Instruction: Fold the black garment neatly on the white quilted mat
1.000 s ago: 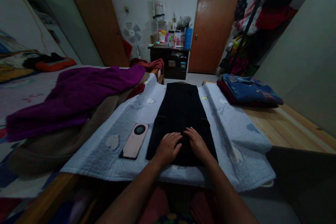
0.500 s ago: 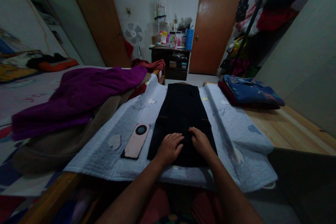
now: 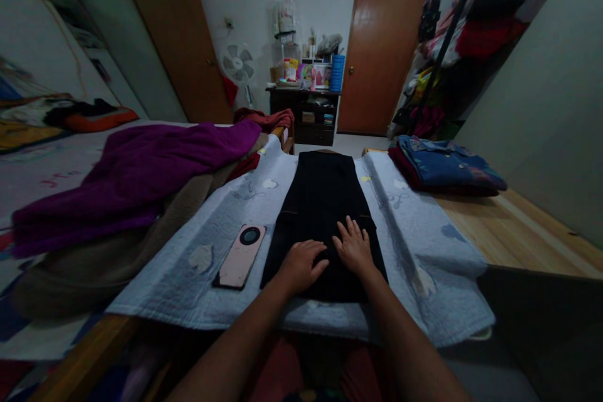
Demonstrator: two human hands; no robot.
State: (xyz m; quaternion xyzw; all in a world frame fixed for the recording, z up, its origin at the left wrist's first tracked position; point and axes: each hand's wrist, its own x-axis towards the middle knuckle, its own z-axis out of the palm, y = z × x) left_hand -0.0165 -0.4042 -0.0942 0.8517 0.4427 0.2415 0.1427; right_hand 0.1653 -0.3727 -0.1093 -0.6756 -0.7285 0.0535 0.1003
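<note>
A folded black garment lies flat, lengthwise, on a light blue quilted cloth with pale patches. My left hand rests on the lower left part of the garment, fingers stretched toward the middle and thumb apart. Just right of it, my right hand lies flat on the fabric with its fingers spread. Neither hand holds anything. Left of the garment, a pink phone with a round black camera ring lies on the cloth.
Purple cloth and a brown blanket are heaped at the left. Folded clothes with a blue denim piece sit on a wooden surface at the right. Behind stand a fan and a dark cabinet.
My right hand has turned flatter and spread its fingers on the black garment. My left hand stays nearly in place. The whole view has shifted slightly.
</note>
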